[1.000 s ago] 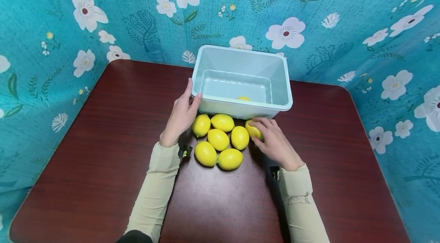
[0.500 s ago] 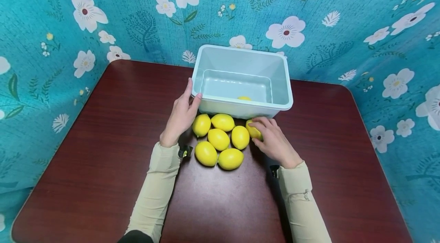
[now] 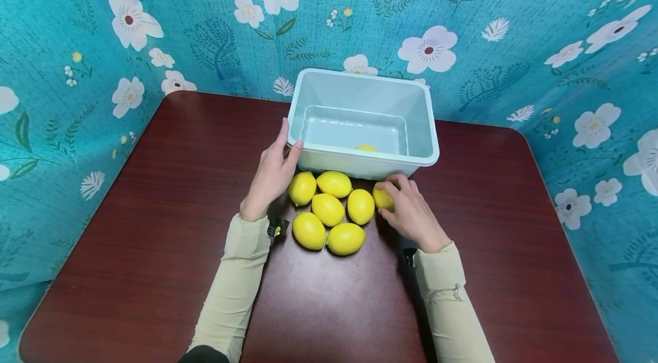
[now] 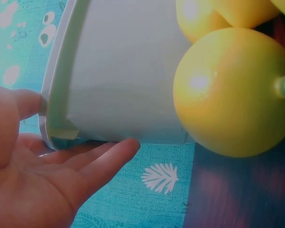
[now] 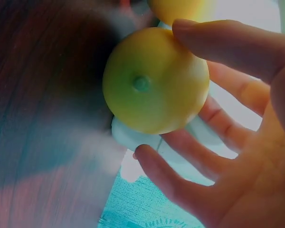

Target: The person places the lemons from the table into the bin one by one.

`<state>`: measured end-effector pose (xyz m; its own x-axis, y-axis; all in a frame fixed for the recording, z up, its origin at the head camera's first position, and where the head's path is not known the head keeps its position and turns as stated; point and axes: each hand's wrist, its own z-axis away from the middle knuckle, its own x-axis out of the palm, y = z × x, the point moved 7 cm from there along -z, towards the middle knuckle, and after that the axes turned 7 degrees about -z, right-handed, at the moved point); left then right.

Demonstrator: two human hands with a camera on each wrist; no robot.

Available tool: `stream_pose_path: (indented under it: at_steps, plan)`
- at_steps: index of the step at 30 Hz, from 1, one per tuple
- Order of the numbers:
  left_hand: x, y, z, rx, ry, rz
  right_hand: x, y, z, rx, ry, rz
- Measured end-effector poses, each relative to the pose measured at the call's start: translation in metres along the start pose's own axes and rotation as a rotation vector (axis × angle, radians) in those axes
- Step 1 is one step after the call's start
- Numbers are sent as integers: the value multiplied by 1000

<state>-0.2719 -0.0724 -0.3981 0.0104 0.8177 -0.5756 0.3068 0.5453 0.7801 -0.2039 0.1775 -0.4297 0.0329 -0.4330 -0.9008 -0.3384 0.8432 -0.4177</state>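
Right wrist view showed the stem nub, hidden from the head view, of a lemon gripped by the right hand. Six lemons lay between both hands on the counter. Ahead, the left hand held the bin by its near-left corner; only the head view showed another lemon inside.

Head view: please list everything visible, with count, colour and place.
Table: one, reddish brown, central
Cloth: one or more, flowered teal, behind and beside the table
Bin: one, pale blue, at the table's far edge
Lemons: eight, yellow, seven before the bin, one partly hidden inside it
Unclear object: one, black, at the bottom edge
Wrist devices: two, dark, one at each wrist
Sleeves: two, beige, on the forearms
Left hand: one, bare, gripping the bin's near left corner
Right hand: one, bare, holding the rightmost lemon
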Motion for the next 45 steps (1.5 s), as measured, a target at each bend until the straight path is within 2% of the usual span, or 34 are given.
stream_pose_path:
  at_steps: [13, 19, 27, 36, 45]
  plan:
    - [-1, 1, 0, -2, -4, -14, 2, 8, 3, 132, -72, -98]
    - [-2, 0, 0, -3, 4, -12, 2, 11, 8, 198, -117, -103]
    - [-2, 1, 1, -8, 5, -20, 6, 13, 14, 211, -160, -113]
    - [-1, -1, 0, -5, -5, -29, 7, 11, 19, 168, -139, -83]
    - [-2, -1, 0, -7, -1, -28, 8, 10, 23, 205, -182, -60]
